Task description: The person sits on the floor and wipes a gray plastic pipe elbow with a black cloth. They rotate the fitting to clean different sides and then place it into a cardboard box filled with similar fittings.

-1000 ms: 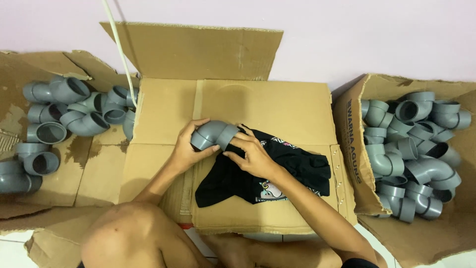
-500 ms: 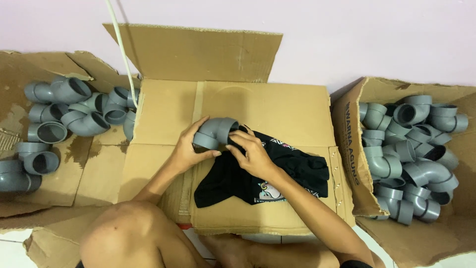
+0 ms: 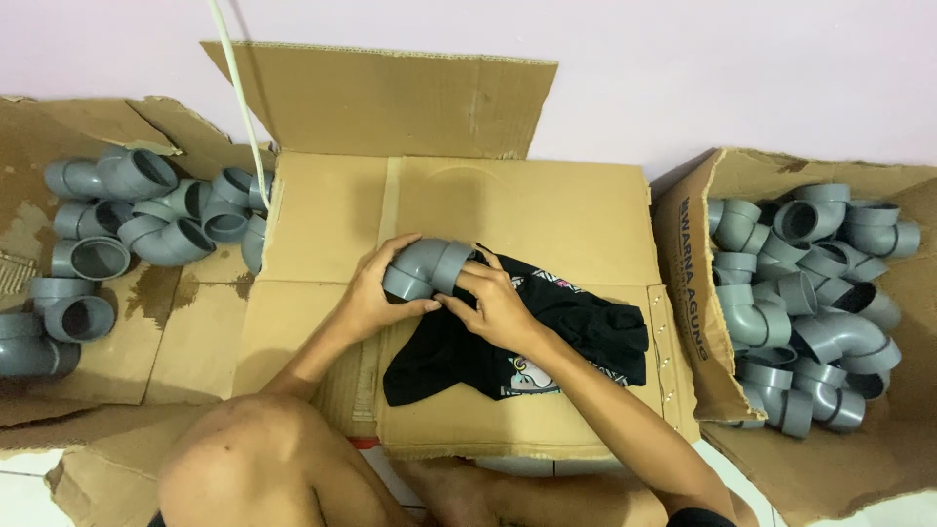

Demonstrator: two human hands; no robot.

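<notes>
A grey plastic pipe elbow [image 3: 427, 267] is held over a flattened cardboard box [image 3: 547, 210] in the middle of the head view. My left hand [image 3: 374, 295] grips its left end from below and behind. My right hand [image 3: 496, 303] holds a black cloth [image 3: 586, 332] against the elbow's right opening. The rest of the cloth lies spread on the cardboard under my right forearm.
An open cardboard box [image 3: 688, 303] at the right is full of several grey pipe elbows [image 3: 810, 273]. Several more grey elbows [image 3: 137, 220] lie on flattened cardboard at the left. My bare knee [image 3: 259, 459] is at the bottom. A white cord [image 3: 239, 98] hangs at the back.
Both hands have turned the elbow a little between them and my right hand has shifted the cloth along its right end. Everything else stays put.
</notes>
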